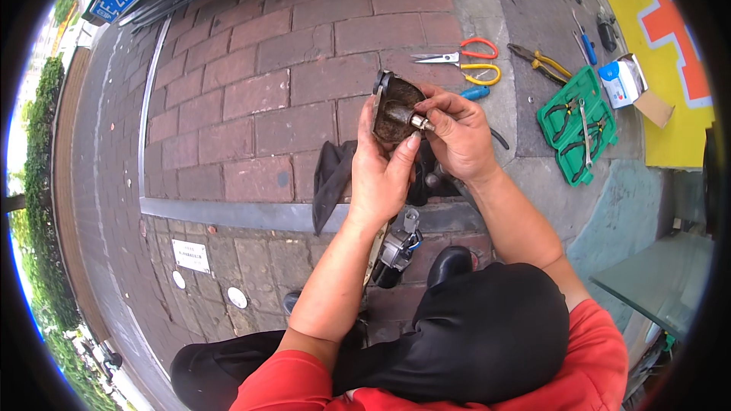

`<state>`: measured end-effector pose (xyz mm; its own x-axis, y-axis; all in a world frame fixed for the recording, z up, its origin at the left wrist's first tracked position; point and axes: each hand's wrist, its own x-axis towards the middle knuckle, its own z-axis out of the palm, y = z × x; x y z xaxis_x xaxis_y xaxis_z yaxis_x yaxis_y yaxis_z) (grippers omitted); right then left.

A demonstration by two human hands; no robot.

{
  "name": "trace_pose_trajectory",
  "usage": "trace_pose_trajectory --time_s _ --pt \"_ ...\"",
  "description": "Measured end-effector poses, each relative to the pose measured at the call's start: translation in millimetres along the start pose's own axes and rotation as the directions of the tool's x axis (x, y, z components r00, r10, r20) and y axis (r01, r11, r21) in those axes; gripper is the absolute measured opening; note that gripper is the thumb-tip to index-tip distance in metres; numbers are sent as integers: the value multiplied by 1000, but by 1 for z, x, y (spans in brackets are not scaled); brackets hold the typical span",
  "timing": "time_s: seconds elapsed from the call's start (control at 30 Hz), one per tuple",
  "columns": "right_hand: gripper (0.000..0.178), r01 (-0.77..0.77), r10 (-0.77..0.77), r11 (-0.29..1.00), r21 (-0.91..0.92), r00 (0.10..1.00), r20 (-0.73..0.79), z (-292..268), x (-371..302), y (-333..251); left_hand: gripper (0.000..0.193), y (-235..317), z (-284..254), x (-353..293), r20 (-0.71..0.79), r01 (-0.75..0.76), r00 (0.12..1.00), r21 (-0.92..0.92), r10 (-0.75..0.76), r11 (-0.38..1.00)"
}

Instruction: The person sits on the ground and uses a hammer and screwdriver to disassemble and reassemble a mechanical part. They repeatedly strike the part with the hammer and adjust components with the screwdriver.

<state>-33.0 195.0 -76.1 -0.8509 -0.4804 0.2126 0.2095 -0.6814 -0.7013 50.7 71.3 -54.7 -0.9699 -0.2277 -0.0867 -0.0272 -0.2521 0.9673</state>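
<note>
Over the brick paving, my left hand [375, 179] grips a dirty, dark metal housing [397, 99] with a hollow, grimy inside. Its fingers wrap behind the far left edge, and the thumb presses near the lower rim. With thumb and fingertips my right hand [466, 137] pinches a small silver metal cylinder [421, 122] at the right side of the housing. Whether the cylinder is fixed to the housing cannot be made out. Below my hands lie a black cloth [333, 183] and a motor-like part with wires [400, 246], partly hidden by my arms.
Scissors with red and yellow handles [464, 61] lie beyond my hands. To the right are yellow-handled pliers [541, 62], a green tool case [579, 125], a small open box [623, 82] and a blue-handled screwdriver [586, 42]. A glass panel [662, 281] juts out at lower right.
</note>
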Motion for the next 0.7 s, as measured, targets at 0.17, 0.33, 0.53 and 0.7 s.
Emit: trace_pose_trajectory --time_s 0.17,0.33,0.53,0.7 --pt "18 -7 7 1000 25 1000 6 -9 -5 -2 78 -8 -7 7 130 99 989 -198 -74 975" --pt "21 -25 24 1000 -4 998 -58 -27 -18 -13 43 -26 -4 14 260 300 949 -584 -176 754" --pt "30 -49 44 997 -62 996 -74 -55 -37 -31 36 -36 22 12 239 397 915 -376 -326 838" --pt "40 -91 83 993 -78 992 -98 -56 -42 -38 39 -31 41 3 96 308 951 -203 -294 930"
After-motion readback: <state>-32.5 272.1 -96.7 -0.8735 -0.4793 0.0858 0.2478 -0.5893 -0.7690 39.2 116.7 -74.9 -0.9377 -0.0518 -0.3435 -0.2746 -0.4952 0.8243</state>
